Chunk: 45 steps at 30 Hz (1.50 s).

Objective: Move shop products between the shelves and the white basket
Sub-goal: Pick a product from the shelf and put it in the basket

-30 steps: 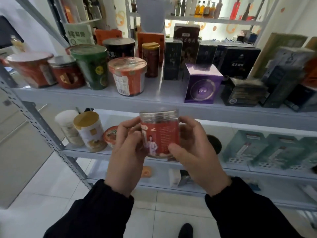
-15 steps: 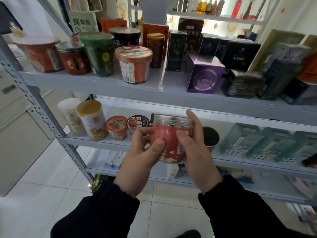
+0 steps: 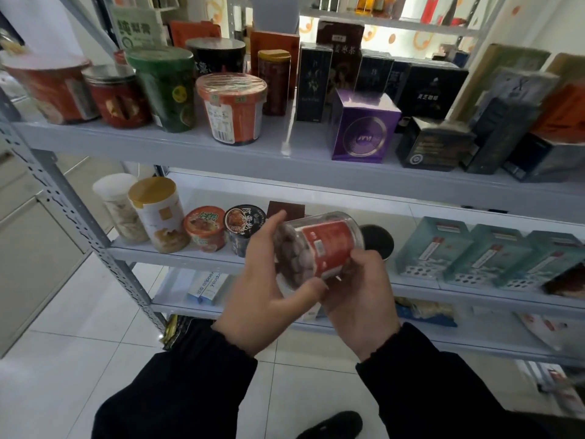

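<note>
Head view. At far left a perforated grey shelf upright [image 3: 68,204] slants down to the white floor tiles [image 3: 79,343]. On the upper shelf [image 3: 177,147], from the left, stand a red tub [image 3: 53,90], a red-filled glass jar [image 3: 118,99], a green cup [image 3: 167,90] and an orange noodle cup [image 3: 232,109] near the front edge. On the middle shelf [image 3: 164,256] below stand a white canister [image 3: 118,210], a gold-lidded canister [image 3: 158,213], a small orange cup [image 3: 204,228] and a black cup [image 3: 242,223], side by side.

In the centre, in front of the middle shelf, you hold the clear plastic jar [image 3: 323,245] with the red label in both hands. It is off every shelf and tilted well over, nearly on its side, with round brownish pieces showing through its left end. Your left hand [image 3: 259,296] grips that left end, fingers reaching over the top and thumb pressed under the near edge. Your right hand [image 3: 361,293] wraps the near right side of the jar, fingers curled against the label. Black sleeves cover both wrists.

Just right of the jar, a dark round lid [image 3: 378,240] shows on the middle shelf, and further right a row of teal boxes [image 3: 437,248]. Above them, on the upper shelf, a purple box [image 3: 364,128] sits near the front with several dark boxes [image 3: 437,144] to its right.
</note>
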{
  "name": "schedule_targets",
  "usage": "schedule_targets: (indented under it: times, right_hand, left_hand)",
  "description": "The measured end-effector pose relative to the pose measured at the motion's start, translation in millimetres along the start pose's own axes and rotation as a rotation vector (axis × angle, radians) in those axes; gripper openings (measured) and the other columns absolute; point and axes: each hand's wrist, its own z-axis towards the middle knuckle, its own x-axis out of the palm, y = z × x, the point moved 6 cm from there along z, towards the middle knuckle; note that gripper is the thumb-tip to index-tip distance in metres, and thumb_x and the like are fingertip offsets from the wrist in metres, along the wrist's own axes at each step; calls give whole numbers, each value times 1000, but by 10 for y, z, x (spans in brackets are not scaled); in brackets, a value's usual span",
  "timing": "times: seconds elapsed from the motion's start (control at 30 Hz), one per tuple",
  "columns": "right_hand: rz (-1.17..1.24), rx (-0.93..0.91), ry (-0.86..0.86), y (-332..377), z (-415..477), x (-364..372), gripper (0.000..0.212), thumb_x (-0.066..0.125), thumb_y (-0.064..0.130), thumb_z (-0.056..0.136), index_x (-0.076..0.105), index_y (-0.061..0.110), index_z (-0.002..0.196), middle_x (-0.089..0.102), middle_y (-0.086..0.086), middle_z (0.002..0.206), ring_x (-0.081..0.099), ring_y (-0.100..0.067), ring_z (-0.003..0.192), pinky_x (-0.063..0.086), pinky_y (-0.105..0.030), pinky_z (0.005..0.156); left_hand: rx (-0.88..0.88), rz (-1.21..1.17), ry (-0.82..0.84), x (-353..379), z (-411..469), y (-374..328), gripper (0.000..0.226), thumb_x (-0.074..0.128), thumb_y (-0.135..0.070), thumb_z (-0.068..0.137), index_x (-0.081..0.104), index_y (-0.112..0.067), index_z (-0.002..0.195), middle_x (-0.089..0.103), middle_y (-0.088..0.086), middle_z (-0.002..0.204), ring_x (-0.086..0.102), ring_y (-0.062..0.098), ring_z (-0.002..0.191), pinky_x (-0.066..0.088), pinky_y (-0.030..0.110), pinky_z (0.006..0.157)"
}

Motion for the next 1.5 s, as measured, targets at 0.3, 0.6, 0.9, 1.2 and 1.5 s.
schedule_targets:
  times: [0.3,0.6,0.9,1.2,1.5]
  right_hand:
    - [-119,26,32,-5,-98,-25,41,55,46,93,69,16,117,75,-10,99,73,-23,84,57,-37,69]
    - [-246,-206,-86,90,-61,-84,39,63,34,92,51,20,126,63,-19,123,75,-26,95,62,-39,73]
    - [-254,-193,-106,25,-33,-51,22,49,29,104,52,21,124,70,-15,116,71,-29,101,60,-39,75]
    - [-263,-179,-59,-5,-3,28,36,50,30,104,51,10,134,73,-15,110,71,-28,98,58,-41,77]
    - [-257,-259,76,130,-41,145,52,74,41,82,56,17,124,70,-11,115,66,-34,114,51,-61,99]
  left_hand:
    - [519,526,11,-5,-4,-224,71,54,-41,76,39,-16,140,44,13,134,49,21,119,51,28,91]
    - [-331,-216,167,114,15,214,61,51,-75,78,43,-46,131,70,-3,118,73,17,102,62,39,76]
    - [-190,4,61,-95,-40,235,53,45,-78,84,39,-58,133,60,-7,125,68,12,87,54,35,59]
    - [-56,284,124,-160,-109,150,89,72,-34,74,21,-62,143,45,-16,130,61,10,60,53,35,61]
    - [-552,-568,-12,-17,-183,672,79,35,-83,85,73,-15,90,53,22,66,35,21,37,31,19,41]
